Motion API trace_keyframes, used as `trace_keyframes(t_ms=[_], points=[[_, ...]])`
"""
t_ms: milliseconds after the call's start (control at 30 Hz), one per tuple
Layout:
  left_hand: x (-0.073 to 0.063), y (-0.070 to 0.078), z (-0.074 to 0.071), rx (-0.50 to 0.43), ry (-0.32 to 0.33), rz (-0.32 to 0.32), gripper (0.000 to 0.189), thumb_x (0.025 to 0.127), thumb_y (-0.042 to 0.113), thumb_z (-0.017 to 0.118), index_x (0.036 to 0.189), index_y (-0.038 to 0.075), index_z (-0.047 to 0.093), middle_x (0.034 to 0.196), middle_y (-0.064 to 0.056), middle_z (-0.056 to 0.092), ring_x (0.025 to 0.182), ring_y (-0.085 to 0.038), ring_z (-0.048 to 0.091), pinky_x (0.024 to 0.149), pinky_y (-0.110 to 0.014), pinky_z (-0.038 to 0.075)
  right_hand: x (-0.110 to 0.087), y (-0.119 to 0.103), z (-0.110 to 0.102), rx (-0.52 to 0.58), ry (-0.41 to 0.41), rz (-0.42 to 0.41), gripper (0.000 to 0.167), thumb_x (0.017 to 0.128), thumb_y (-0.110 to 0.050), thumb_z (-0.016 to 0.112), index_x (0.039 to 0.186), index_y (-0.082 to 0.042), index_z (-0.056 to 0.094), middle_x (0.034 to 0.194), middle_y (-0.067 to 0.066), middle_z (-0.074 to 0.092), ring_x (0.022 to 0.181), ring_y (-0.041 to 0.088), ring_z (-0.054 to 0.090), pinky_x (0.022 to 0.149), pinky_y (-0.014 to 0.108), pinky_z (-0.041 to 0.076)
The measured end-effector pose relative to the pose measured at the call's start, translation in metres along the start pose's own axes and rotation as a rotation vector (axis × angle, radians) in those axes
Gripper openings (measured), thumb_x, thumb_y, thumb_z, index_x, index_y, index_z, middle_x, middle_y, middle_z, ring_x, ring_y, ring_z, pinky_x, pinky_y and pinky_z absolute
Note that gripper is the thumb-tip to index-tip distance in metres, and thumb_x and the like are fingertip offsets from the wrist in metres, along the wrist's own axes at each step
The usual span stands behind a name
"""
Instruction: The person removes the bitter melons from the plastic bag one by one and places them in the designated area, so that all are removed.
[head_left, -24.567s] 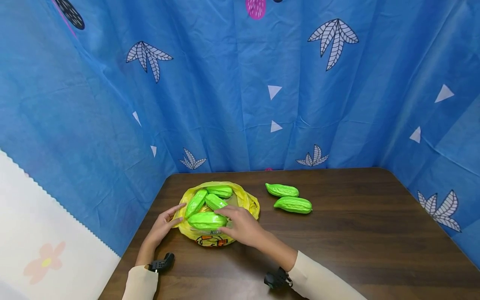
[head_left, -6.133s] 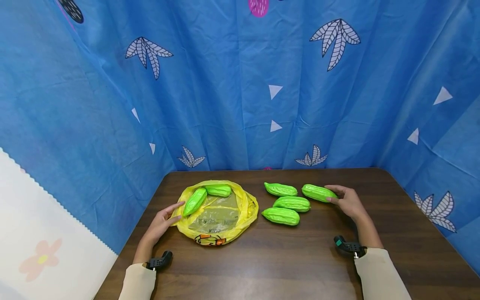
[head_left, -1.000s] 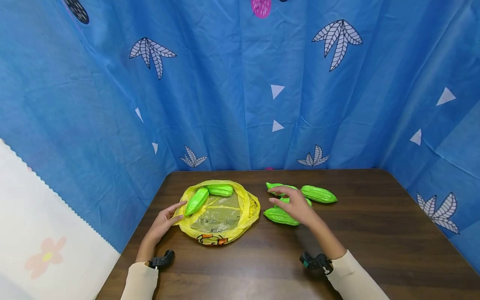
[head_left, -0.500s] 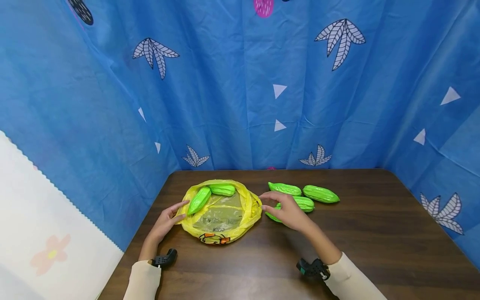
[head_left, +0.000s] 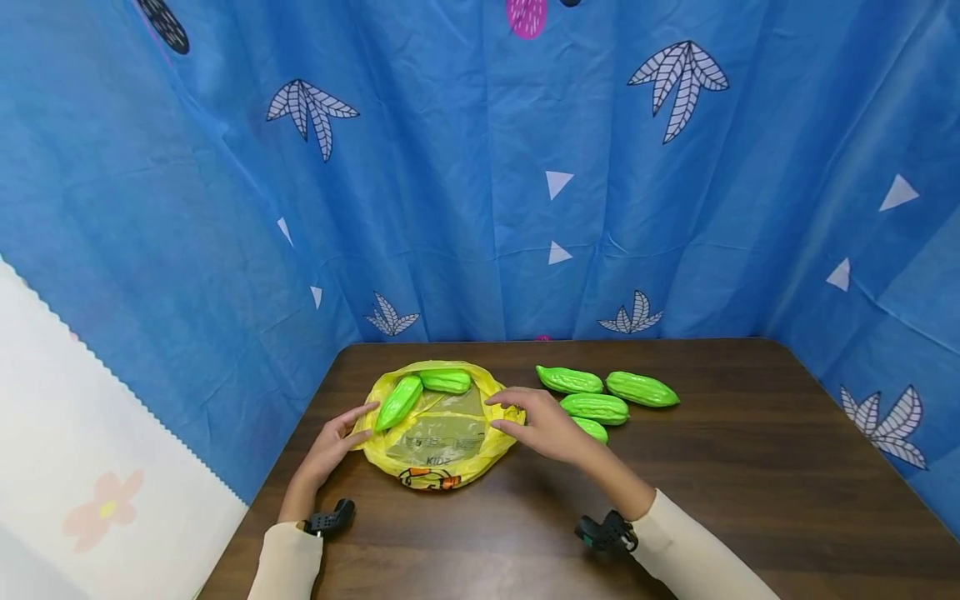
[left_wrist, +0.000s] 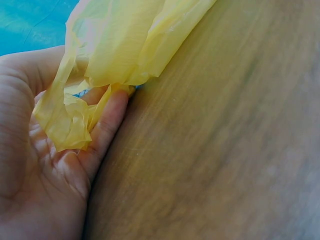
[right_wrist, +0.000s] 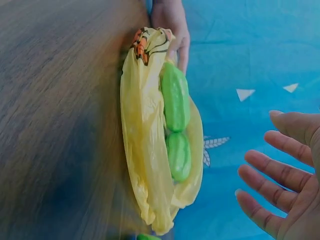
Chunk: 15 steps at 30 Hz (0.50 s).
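Observation:
A yellow plastic bag sits with its mouth spread wide on the left of the table. Inside its left and back parts lie two bright green, ridged bitter gourds. My left hand holds the bag's left edge; in the left wrist view, thin yellow plastic runs between thumb and fingers into the palm. Over the bag's right edge hovers my right hand, holding nothing. Its fingers are spread apart in the right wrist view, beside the bag with both gourds showing.
Several more bitter gourds lie grouped on the brown wooden table, right of the bag. The nearest is partly hidden by my right hand. A blue patterned curtain closes off the back and sides.
Two gourds have gone from the bag to the group on the right since the oldest frame. My right hand, lately at the rightmost gourd, has come left to the bag. The left hand stays.

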<state>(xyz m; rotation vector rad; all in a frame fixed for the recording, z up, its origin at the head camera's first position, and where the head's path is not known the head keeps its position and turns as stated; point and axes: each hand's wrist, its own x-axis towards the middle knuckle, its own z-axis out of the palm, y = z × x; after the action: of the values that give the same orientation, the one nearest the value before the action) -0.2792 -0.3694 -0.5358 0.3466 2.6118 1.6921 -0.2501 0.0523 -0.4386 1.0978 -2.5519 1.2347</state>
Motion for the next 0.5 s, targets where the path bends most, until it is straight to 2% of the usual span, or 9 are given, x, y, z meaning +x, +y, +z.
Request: trace_keyframes(t_ms=[400,500], points=[[0.002,-0.003,-0.001,-0.007,-0.006,0.01,0.053,0.098,0.015,0.067,0.148,0.006,0.053,0.156,-0.017,0.043,0.151,-0.042,0.02,0.115,-0.072,0.011,0.03,-0.002,0.013,-0.017,0.014,0.009,0.035,0.095,-0.017,0.073,0.129,-0.008,0.07,0.124,0.008,0.07,0.109,0.034,0.067,0.091,0.05,0.055],[0.001,-0.003,0.0,-0.004,0.002,0.004,0.053,0.098,0.016,0.067,0.148,0.007,0.053,0.156,-0.017,0.043,0.151,-0.04,0.021,0.116,-0.071,0.01,0.037,0.001,0.017,-0.037,0.026,0.016,0.036,0.095,-0.016,0.073,0.129,-0.007,0.069,0.124,0.008,0.071,0.107,0.032,0.068,0.089,0.049,0.055]])
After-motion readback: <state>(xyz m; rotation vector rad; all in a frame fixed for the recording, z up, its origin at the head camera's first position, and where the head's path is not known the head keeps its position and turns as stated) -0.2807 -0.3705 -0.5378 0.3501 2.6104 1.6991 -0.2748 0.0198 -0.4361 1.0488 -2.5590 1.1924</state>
